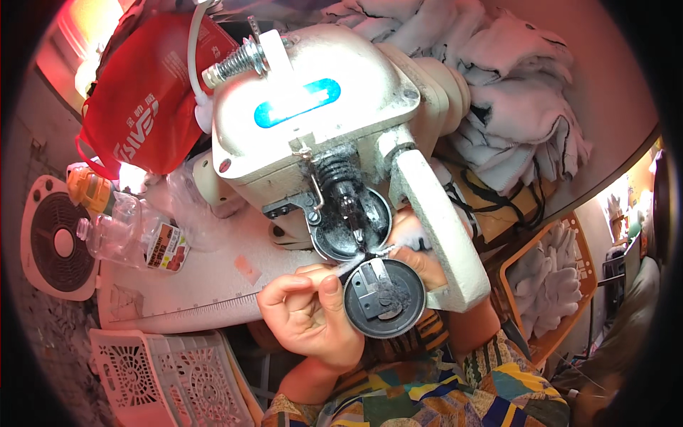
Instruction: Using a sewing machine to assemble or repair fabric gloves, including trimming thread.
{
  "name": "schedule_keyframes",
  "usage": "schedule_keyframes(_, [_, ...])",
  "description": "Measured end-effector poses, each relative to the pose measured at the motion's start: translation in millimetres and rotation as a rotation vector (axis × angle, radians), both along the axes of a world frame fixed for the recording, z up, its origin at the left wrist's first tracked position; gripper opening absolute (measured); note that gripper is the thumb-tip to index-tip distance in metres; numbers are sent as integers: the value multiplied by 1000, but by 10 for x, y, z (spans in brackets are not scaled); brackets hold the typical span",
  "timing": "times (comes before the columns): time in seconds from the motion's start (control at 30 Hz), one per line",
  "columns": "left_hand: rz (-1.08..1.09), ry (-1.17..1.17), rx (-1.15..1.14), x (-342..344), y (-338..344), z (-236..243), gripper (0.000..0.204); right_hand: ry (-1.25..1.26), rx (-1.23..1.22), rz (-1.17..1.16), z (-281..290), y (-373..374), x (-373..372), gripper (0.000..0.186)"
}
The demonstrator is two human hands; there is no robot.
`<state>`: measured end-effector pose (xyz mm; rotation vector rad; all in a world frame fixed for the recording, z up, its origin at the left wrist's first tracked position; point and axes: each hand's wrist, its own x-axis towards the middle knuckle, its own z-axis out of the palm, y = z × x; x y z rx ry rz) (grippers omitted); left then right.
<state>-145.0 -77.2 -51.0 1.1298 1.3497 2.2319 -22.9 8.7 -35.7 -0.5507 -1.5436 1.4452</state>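
A cream industrial sewing machine with a lit blue panel fills the centre, its lint-covered round dark disc at the front beside the needle mechanism. My left hand is left of the disc, fingers curled and thumb and forefinger closed at the end of a strip of white fluffy fabric that runs under the needle area. My right hand is behind the disc and machine arm, partly hidden, its fingers closed on the same white fabric.
Piled white gloves lie behind right, with more in an orange basket. A red bag, plastic bottle, fan and white basket are at left. Black cords cross a cardboard piece at right.
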Motion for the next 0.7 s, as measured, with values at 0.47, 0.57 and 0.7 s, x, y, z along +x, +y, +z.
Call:
schedule_keyframes(0.47, [-103,297,-152,77,-444,-600,25,-230,169,-209,-923,-810,58,11])
schedule_keyframes(0.57, [-134,76,-342,97,-675,-783,26,-321,36,-282,-1101,-947,196,8])
schedule_keyframes(0.7, [-124,191,-243,16,-730,-684,26,-402,173,-205,-857,-932,189,11])
